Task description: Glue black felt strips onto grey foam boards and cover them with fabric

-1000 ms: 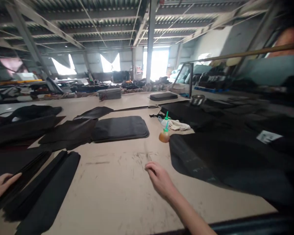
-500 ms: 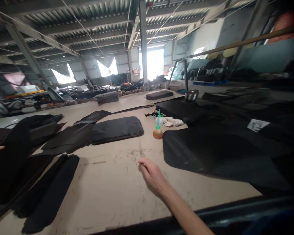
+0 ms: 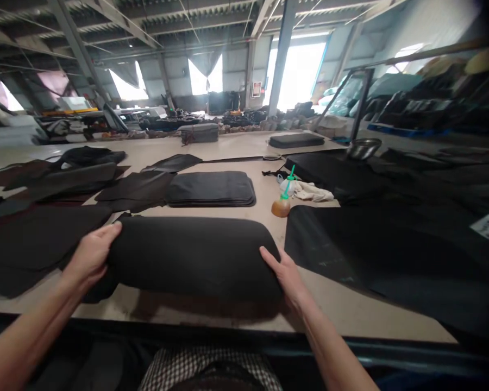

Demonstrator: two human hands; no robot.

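Between my hands a dark rounded-corner sheet [image 3: 195, 258] is held above the tabletop, its near edge casting a shadow. My left hand [image 3: 94, 252] grips the sheet's left end, thumb on top. At the right end, my right hand [image 3: 285, 271] is closed on the edge, thumb over the upper face and the other fingers hidden behind it. Just beyond the sheet sits a neat stack of dark rounded panels [image 3: 209, 190]. A squeeze bottle of amber liquid [image 3: 281, 207] with a green nozzle stands past my right hand.
Dark sheets lie on the left of the beige table [image 3: 326, 290], and a large dark sheet [image 3: 370, 250] covers its right. Behind the bottle are a white cloth [image 3: 312, 191] and a second green-nozzled bottle. A metal bowl [image 3: 363, 147] sits farther back.
My left hand has come in from the far left with the dark sheet. My right hand, empty before, now grips the sheet's right end. The view has turned left and down.
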